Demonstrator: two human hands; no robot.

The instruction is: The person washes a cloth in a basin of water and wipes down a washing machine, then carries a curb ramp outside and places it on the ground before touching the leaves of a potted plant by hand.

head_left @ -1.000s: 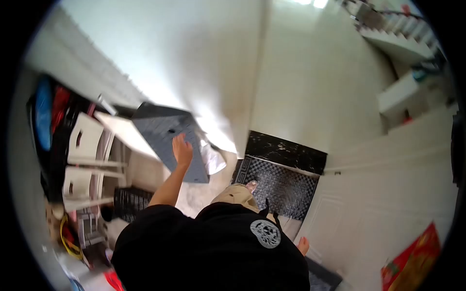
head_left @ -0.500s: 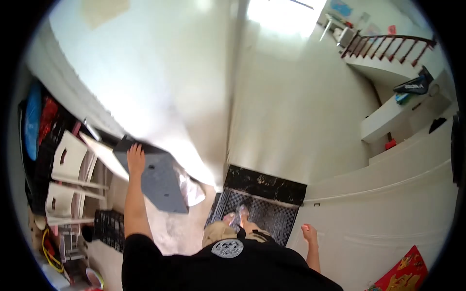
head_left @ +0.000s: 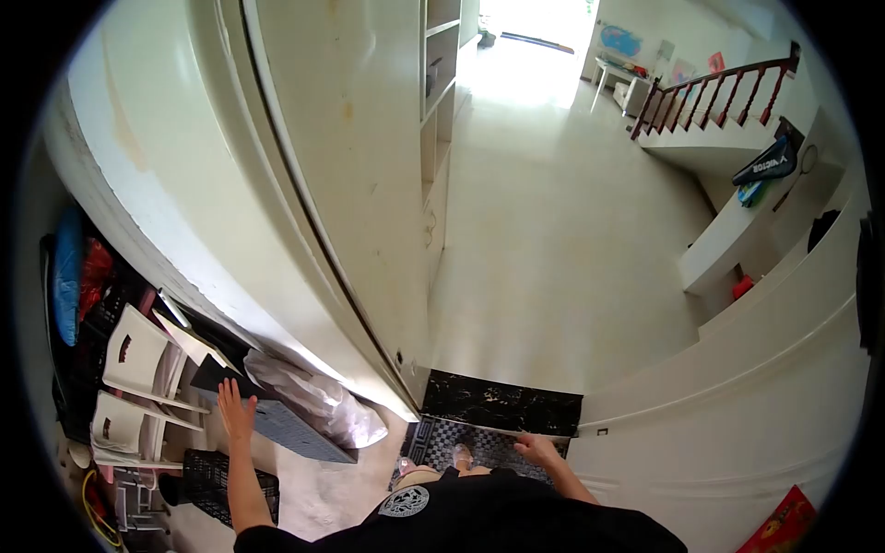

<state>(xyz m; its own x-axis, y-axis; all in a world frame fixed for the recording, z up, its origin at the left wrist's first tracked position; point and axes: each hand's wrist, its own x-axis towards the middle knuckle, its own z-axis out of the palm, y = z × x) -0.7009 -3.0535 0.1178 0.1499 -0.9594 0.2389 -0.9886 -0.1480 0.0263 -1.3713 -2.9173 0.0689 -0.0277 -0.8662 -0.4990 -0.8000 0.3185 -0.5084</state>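
My left hand (head_left: 237, 412) lies with its fingers stretched out against the upper left part of a dark grey panel-like piece (head_left: 300, 430). That piece stands at a slant beside the wall, and its far side is hidden. Right behind it sits a translucent whitish plastic bag (head_left: 323, 405) with its contents unclear. My right hand (head_left: 539, 452) hangs in front of my body above the patterned mat (head_left: 489, 445), its fingers curled and nothing visible in them.
White folding chairs (head_left: 134, 355) and a black plastic crate (head_left: 207, 479) stand at the left. A black marble-like threshold (head_left: 498, 403) crosses the doorway, with a white door (head_left: 701, 452) on the right. Farther off, a staircase railing (head_left: 714, 97) rises beside the pale floor (head_left: 553, 249).
The grey piece has swung toward the wall and looks narrower, with more of the bag showing. My left hand has moved with it. My right hand has come inward over the mat.
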